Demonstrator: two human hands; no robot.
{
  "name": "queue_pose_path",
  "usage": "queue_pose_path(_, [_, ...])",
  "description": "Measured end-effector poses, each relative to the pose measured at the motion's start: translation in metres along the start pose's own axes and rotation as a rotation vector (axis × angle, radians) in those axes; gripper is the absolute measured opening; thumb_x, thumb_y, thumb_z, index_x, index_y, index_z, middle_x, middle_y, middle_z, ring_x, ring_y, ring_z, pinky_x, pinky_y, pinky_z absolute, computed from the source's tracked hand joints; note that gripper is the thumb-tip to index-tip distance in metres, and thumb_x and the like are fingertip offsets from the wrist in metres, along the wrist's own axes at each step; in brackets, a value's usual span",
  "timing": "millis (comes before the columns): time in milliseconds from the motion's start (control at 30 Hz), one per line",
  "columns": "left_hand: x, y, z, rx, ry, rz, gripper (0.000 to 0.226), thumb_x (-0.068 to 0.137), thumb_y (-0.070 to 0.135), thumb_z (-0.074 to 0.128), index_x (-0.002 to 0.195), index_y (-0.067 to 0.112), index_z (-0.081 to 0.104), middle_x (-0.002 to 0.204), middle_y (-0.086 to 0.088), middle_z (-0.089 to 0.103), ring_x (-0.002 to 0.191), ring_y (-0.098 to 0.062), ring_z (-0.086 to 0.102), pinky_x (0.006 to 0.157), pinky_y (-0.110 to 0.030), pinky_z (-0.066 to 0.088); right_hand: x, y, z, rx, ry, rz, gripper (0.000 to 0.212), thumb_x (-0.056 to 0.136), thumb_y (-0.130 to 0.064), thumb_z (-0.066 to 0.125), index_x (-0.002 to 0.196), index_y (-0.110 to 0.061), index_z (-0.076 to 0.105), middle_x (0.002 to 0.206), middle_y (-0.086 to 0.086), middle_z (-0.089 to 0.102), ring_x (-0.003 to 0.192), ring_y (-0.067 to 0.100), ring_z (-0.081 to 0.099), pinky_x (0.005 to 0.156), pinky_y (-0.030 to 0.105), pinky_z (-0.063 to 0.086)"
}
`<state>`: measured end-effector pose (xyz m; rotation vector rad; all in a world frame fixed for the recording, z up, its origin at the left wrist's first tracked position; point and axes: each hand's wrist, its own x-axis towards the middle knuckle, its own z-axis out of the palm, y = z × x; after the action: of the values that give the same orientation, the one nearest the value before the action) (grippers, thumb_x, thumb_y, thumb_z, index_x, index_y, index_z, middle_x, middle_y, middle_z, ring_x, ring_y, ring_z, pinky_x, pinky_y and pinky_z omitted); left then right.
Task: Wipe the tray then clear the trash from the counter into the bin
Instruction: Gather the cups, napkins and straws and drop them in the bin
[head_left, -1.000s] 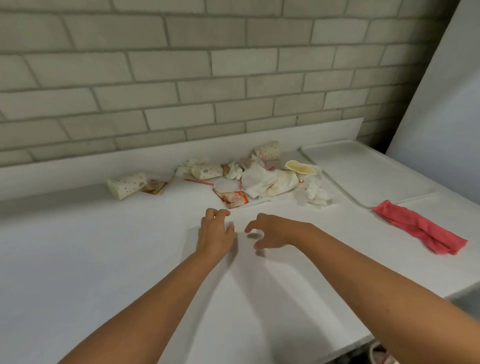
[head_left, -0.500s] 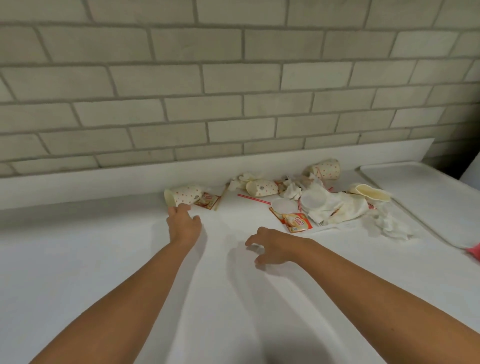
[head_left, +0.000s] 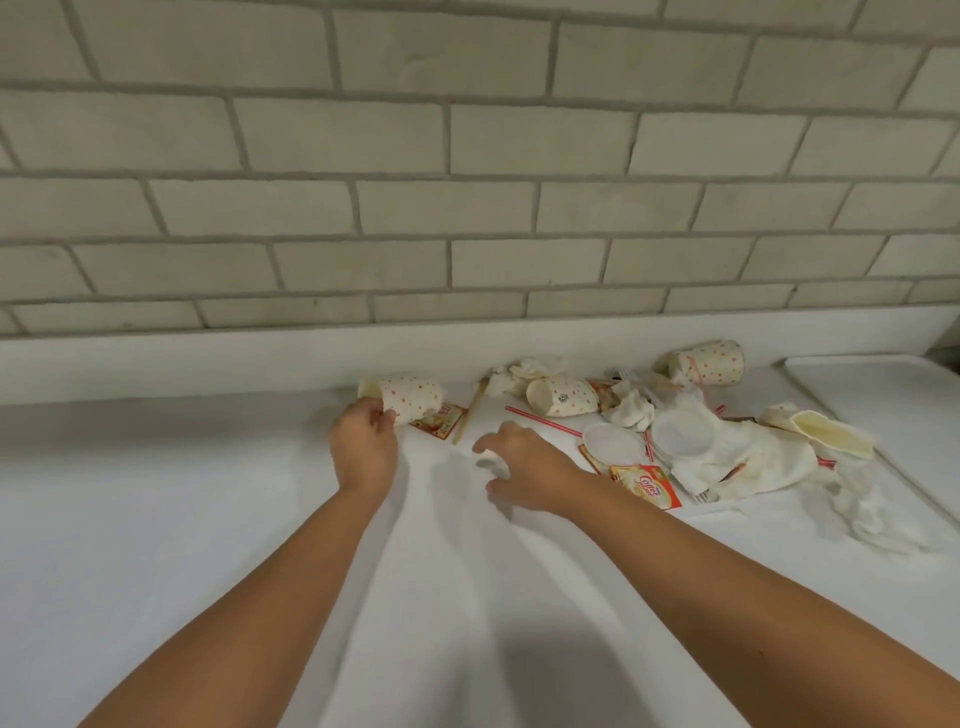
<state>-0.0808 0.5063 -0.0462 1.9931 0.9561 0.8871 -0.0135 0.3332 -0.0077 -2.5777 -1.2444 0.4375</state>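
White matte counter (head_left: 208, 519) beneath a grey brick wall (head_left: 467, 208). At the litter's left end a dotted paper cup (head_left: 413, 397) lies on its side, with the fingers of the left hand (head_left: 363, 447) curled round its rim end. Beside it the right hand (head_left: 524, 467) hovers, fingers spread and loosely bent, holding nothing. Rightward lie a wooden stirrer (head_left: 470, 413), a striped straw (head_left: 543, 420), round translucent lids (head_left: 613, 442), crumpled napkins (head_left: 748, 457) and a glossy creamer packet (head_left: 649, 480). The smooth white tray (head_left: 872, 384) sits at far right.

Left hand (head_left: 363, 453) now on dotted cup (head_left: 414, 397) (fingers (head_left: 370, 410) around it)
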Motion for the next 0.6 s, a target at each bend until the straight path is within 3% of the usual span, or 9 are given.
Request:
queue_pose_path(133, [-0.021,0.019,0.007,-0.031,-0.095,0.277,0.013,0.089,0.005,0.057,0.096,-0.002,0.065,0.092,-0.012,0.064,0.086,-0.025,0.056,0.072,-0.021,0.037,0.012,-0.001,-0.004,0.029,0.264,-0.027,0.081,0.081,-0.023,0.069,0.147,-0.022,0.022,0.137,0.009,0.033,0.128,0.028,0.036,0.1,0.035,0.037])
queue_pose_path(233, [-0.036,0.033,0.017,-0.105,-0.233,0.405,0.006,0.087,0.003,0.059,0.088,0.001,0.064,0.083,0.001,0.059,0.077,-0.017,0.054,0.065,-0.01,0.038,0.018,-0.001,-0.004,-0.006,0.34,0.009,0.103,0.074,-0.036,0.075,0.151,-0.023,0.008,0.141,0.009,0.032,0.129,0.028,0.035,0.102,0.038,0.032])
queue_pose_path(400, [-0.046,0.046,0.03,-0.249,-0.381,0.398,0.013,0.091,0.014,0.056,0.085,0.005,0.065,0.079,0.0,0.061,0.074,-0.006,0.053,0.068,-0.011,0.04,0.019,0.012,-0.002,0.083,0.367,0.081,0.097,0.078,-0.034,0.07,0.15,-0.02,0.007,0.139,0.008,0.041,0.127,0.027,0.043,0.097,0.041,0.037])
queue_pose_path(500, [-0.025,0.043,0.037,-0.319,-0.296,0.284,0.022,0.093,0.022,0.051,0.089,0.005,0.065,0.087,-0.008,0.062,0.081,-0.018,0.058,0.073,-0.023,0.042,0.014,0.021,-0.001,0.141,0.354,0.096,0.091,0.078,-0.033,0.07,0.148,-0.02,0.013,0.141,0.006,0.037,0.128,0.025,0.043,0.092,0.035,0.042])
queue_pose_path(600, [0.018,0.028,0.045,-0.052,-0.168,0.181,0.017,0.093,0.007,0.049,0.098,0.002,0.065,0.104,-0.016,0.06,0.096,-0.03,0.058,0.075,-0.022,0.037,0.012,0.028,0.001,0.181,0.352,0.115,0.089,0.077,-0.036,0.072,0.146,-0.021,0.018,0.139,0.003,0.039,0.125,0.024,0.045,0.091,0.035,0.044])
